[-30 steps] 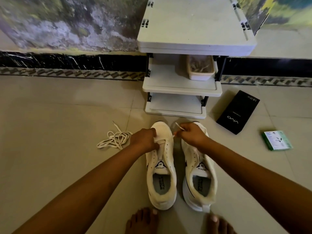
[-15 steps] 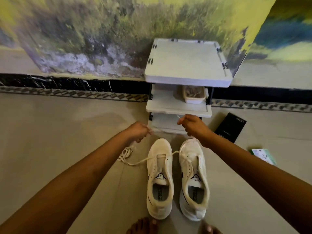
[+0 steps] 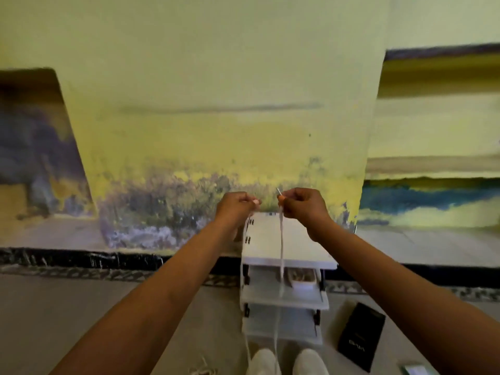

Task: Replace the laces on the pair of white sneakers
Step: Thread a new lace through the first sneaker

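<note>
Yellow, stained wall paint fills most of the head view, above a dark patterned skirting and pale floor tiles. Against the wall stands a white three-tier rack with a small tub on its middle shelf. Both arms reach up and forward. The left hand and the right hand are raised level, near each other, each with fingers curled to pinch one end of a white lace. The lace's two strands hang straight down to the left sneaker, whose toe sits at the bottom edge just beside the right sneaker.

This looks like the evening-up step: the lace seems threaded through the lowest eyelets and is pulled taut to match both ends. Next would likely come lowering the hands and crossing the ends into the following eyelets, which needs a steady pinch on each tip.

Only the sneaker toes show; eyelets and tongues are cut off. A loose lace at the bottom edge is barely visible. A black box lies right of the rack, and a smaller packet is cropped and blurred
</note>
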The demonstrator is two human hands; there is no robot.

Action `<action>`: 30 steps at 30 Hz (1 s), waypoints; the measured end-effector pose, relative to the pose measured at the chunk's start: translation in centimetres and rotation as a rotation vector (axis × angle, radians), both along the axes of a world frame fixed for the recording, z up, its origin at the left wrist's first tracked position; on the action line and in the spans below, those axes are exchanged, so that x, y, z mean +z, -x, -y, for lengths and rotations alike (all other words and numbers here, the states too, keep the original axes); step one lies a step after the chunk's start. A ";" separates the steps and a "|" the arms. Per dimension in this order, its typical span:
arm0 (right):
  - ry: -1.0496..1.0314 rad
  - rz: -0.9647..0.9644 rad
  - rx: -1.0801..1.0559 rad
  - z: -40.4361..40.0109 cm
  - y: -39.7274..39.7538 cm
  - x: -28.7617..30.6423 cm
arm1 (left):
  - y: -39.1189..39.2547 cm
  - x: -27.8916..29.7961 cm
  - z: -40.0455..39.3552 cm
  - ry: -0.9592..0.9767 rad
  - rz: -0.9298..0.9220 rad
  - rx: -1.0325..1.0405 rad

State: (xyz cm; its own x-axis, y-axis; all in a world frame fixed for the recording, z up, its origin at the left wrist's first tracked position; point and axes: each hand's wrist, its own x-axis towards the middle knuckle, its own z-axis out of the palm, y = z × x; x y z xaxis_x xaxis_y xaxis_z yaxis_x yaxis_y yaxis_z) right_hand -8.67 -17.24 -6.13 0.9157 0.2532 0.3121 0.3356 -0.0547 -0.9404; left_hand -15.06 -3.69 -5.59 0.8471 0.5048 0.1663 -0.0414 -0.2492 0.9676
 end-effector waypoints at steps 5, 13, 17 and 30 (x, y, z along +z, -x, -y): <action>0.019 0.148 0.015 0.2 0.7 4.2 | 0.5 4.4 1.2 0.003 0.177 0.058; 0.013 0.201 0.021 -0.1 1.0 6.2 | 0.7 6.8 2.5 -0.169 0.234 0.097; 0.015 0.204 0.025 -0.2 0.8 6.0 | 0.6 6.9 2.5 -0.175 0.264 0.131; 0.025 0.240 0.024 -1.2 0.7 5.9 | 0.4 7.0 2.0 -0.193 0.230 0.128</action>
